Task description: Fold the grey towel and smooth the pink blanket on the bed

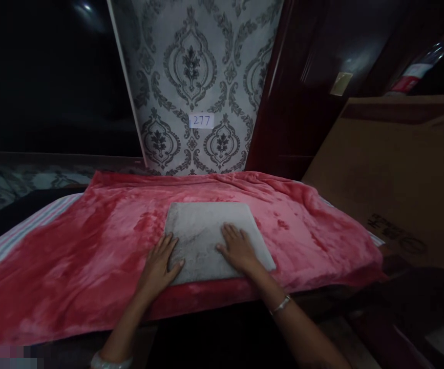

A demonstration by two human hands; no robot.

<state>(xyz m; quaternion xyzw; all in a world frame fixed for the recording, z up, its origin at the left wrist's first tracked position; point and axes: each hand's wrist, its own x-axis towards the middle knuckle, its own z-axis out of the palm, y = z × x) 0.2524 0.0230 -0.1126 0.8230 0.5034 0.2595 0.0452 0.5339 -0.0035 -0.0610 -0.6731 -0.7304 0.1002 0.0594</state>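
Grey folded towel (216, 238): lies flat on the red plush blanket (91, 246), near the blanket's front edge, roughly centred before you. Squarish, folded; its front edge runs left to right across your body, the far edge looks slightly narrower. Pile looks soft and thick.

Your left hand (160, 266): open, palm down, fingers spread. It sits at the towel's front left corner, thumb on the grey cloth, the other fingers mostly on the red blanket just beside it. Nothing gripped.

Your right hand (239, 248): open and flat, wholly on the towel, toward its front right part, fingers pointing away from you. Pressing or resting, not clutching. A bracelet (281, 305) shows at that wrist, a pale bangle (110, 361) at the left.

Key relation: the towel lies directly ahead of both hands, between them. Right hand has the fuller contact; left only catches the corner.

Around: the blanket covers a striped mattress edge (22, 230), seen at left. Patterned wallpaper (194, 66) behind, with a small label reading 277 (201, 120). Cardboard box (398, 179) to the right, touching the blanket's end as far as you can tell. Room dim; dark areas unreadable.
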